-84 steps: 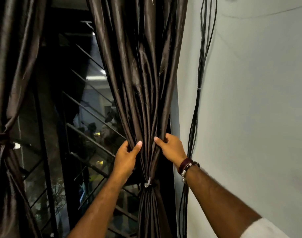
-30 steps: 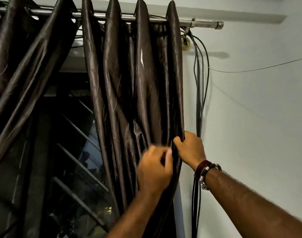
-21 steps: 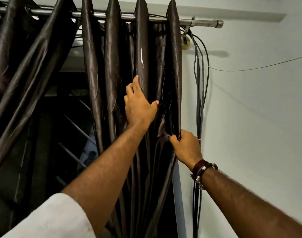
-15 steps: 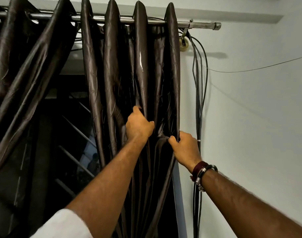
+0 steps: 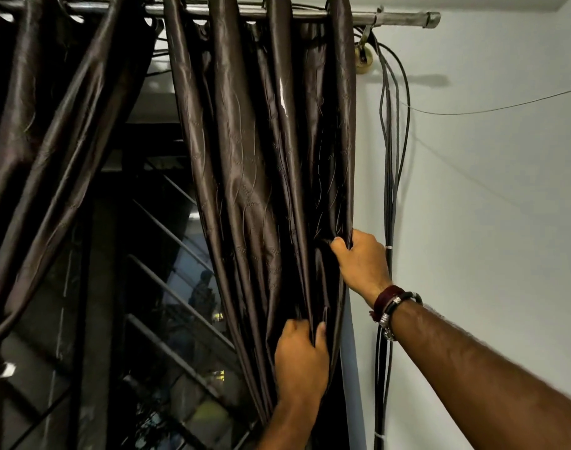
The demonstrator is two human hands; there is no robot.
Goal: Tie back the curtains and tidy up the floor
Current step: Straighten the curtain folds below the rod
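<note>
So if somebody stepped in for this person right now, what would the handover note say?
Left hand: grips the folds of the shiny dark brown curtain low down.
Right hand: grips the same curtain's wall-side edge, higher up.
The curtain hangs from the metal rod, bunched toward the wall; no tie shows on it in this view.
A second dark curtain hangs at left.
Left: finish the tie-back, tidy the floor, which is out of view.

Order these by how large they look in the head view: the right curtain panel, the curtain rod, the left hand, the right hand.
1. right curtain panel
2. curtain rod, long but thin
3. left hand and right hand: they look alike, and the left is nearer the camera, so no ranking between them.
</note>
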